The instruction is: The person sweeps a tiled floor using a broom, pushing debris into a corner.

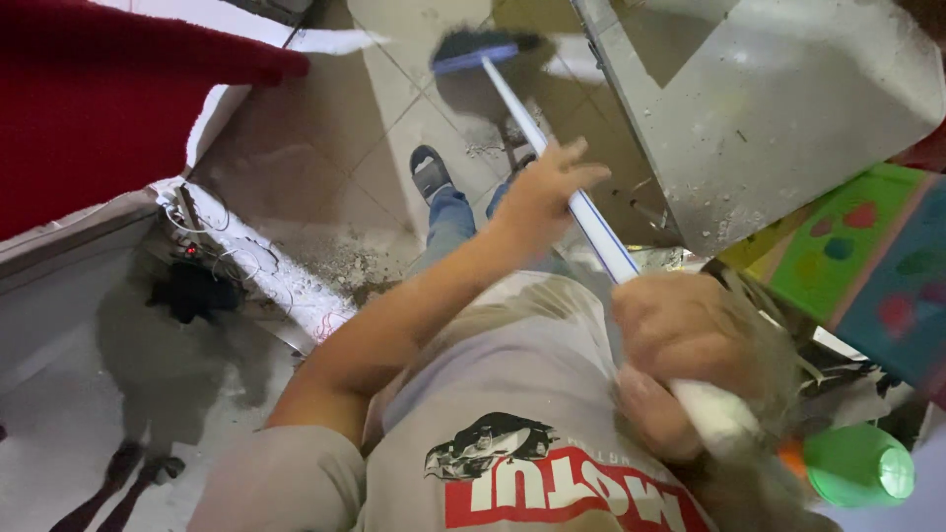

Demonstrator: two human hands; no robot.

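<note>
From here I see the left hand (pixel 545 189) reaching forward along the white broom handle (pixel 581 212), fingers half spread over it, so it touches the pole but I cannot tell whether it truly clasps it. The right hand (pixel 675 355) is fisted tight around the thick upper end of the same handle, close to the chest. The handle runs away and down to the blue broom head (pixel 473 51), which rests on the tiled floor (pixel 335 148), well ahead of a sandalled foot (pixel 430 173). A scatter of grit (pixel 355 271) lies on the tiles nearer the body. To the right stands a dusty grey metal cabinet (pixel 778 108), and beside it a colourful spotted box (pixel 867 266). A green round-topped container (pixel 855 465) sits at the lower right; its contents are hidden from me. A red cloth (pixel 99 99) hangs at the upper left.
</note>
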